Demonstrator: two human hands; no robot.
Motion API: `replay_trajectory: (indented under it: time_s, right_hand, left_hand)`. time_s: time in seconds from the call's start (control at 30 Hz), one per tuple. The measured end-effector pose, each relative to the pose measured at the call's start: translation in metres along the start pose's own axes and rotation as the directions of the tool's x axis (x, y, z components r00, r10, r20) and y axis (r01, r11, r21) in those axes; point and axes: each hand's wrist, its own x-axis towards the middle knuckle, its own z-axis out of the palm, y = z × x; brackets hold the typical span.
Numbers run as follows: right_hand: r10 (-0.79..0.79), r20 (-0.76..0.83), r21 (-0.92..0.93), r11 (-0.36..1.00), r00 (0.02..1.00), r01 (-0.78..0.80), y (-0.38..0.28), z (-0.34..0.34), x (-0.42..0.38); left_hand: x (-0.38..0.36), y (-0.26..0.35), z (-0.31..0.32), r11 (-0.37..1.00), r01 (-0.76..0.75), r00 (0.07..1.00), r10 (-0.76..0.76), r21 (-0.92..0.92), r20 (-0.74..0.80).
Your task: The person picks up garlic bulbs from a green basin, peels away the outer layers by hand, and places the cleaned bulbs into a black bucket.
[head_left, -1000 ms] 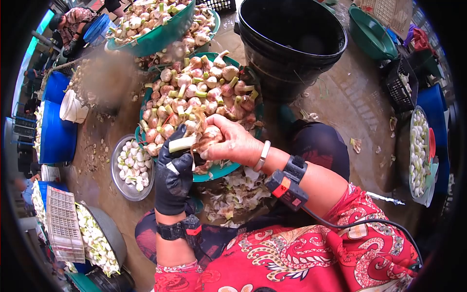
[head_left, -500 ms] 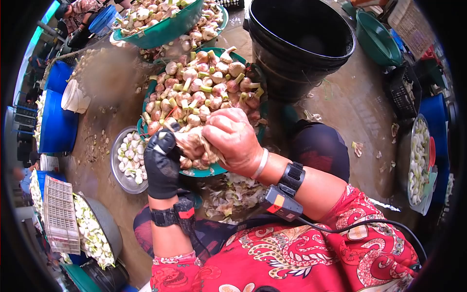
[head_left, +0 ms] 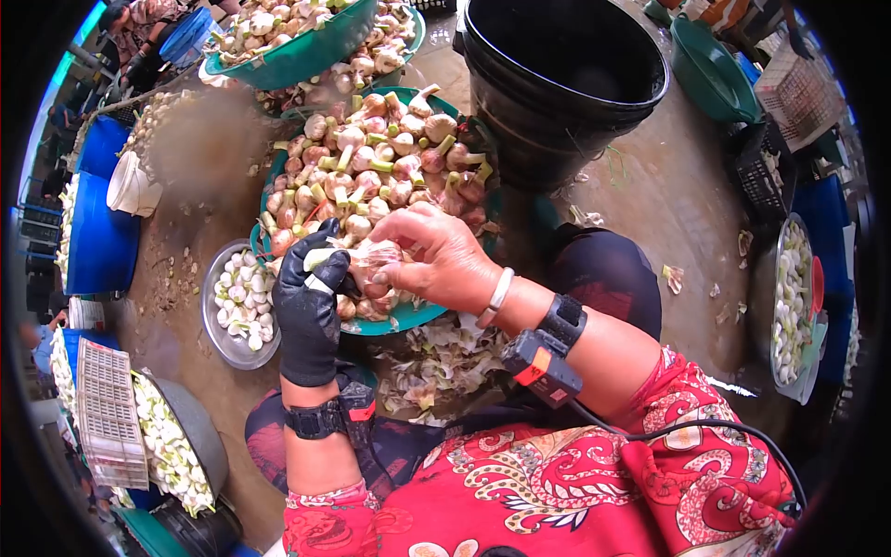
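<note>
My left hand (head_left: 313,295), in a black glove, is closed round a garlic bulb whose pale stem (head_left: 323,258) sticks out over the fingers. Bare and bent, my right hand (head_left: 432,258) pinches the loose papery skin (head_left: 373,256) on the bulb's right side. Both hands are over the near edge of a green basin (head_left: 399,321) heaped with unpeeled garlic bulbs (head_left: 357,167). To the left, a metal bowl (head_left: 212,320) holds peeled white garlic. Shed skins (head_left: 445,362) lie in a pile below the basin.
A large black bucket (head_left: 548,121) stands behind at the right. Another green basin (head_left: 306,58) of garlic is at the top. Blue tubs (head_left: 102,237) and a white bucket (head_left: 135,188) are on the left. Another person (head_left: 139,28) is at the upper left.
My right hand has opened from a fist into a looser pinch with the fingers more extended. The stem and papery skin now show between my hands. The view has shifted slightly.
</note>
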Motion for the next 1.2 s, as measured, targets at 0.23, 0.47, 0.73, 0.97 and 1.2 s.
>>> replay_trajectory:
  time_s: [0.23,0.47,0.73,0.97,1.2]
  right_hand:
    - [-0.245,-0.018,-0.218,0.947,0.969,0.235,0.005,0.008,0.000]
    - [-0.158,0.045,-0.140,0.977,0.986,0.163,0.008,0.008,-0.001]
    - [-0.229,0.272,-0.450,0.828,0.935,0.334,-0.002,0.014,-0.024]
    - [0.372,0.706,-0.585,0.786,0.603,0.200,0.039,0.008,-0.041]
    - [0.175,0.486,0.755,0.409,0.856,-0.512,0.000,-0.009,-0.002]
  left_hand:
    - [-0.002,0.011,0.010,0.925,-0.063,0.998,0.047,0.374,0.053]
    - [-0.009,0.015,0.017,0.839,-0.150,0.988,0.115,0.523,0.099]
    - [-0.001,0.015,-0.015,0.973,-0.069,0.994,0.086,0.222,-0.065]
    - [0.002,0.011,-0.032,0.976,-0.095,0.993,0.079,-0.199,-0.085]
    - [-0.010,0.010,0.003,0.984,0.010,1.000,-0.006,-0.178,0.025]
